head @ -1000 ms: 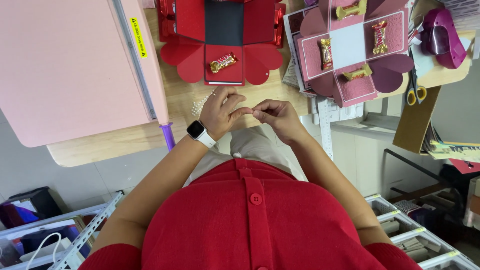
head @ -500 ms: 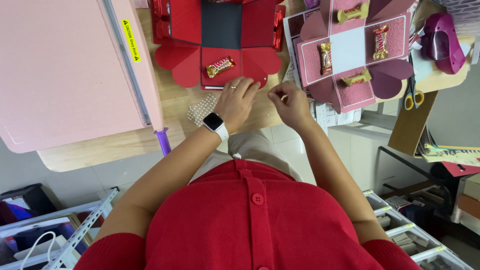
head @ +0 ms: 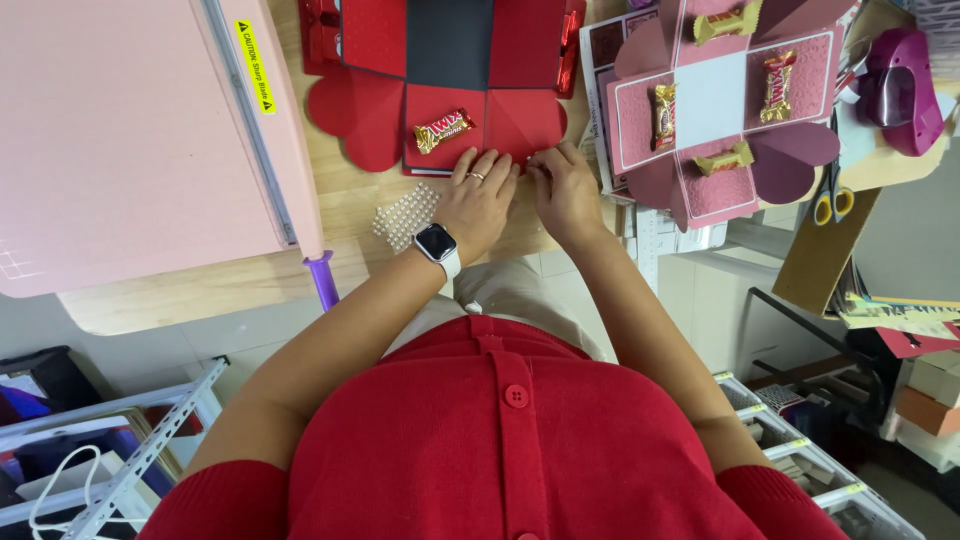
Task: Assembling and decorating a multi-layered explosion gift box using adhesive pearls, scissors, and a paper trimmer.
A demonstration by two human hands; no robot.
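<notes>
Both hands at the near edge of the red fold-out box (head: 450, 60): left hand (head: 478, 200) flat, fingers spread on its front flap; right hand (head: 563, 185) curled, pinching something tiny, can't tell what. Looks like decorating; next needs precise placing. Candy bar (head: 444, 130) sits beside. Wooden table (head: 350, 215), pearl sheet (head: 405, 215), pink trimmer (head: 130, 130), purple box (head: 715, 100); crowded craft room.

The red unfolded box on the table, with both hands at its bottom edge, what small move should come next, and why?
Probably press the fingertips down along the near flap of the red unfolded box. Both the left hand and the right hand rest on that flap's lower edge, fingers together beside the candy bar lying on it. The sheet of pearl stickers lies just left of the left hand, untouched.
</notes>
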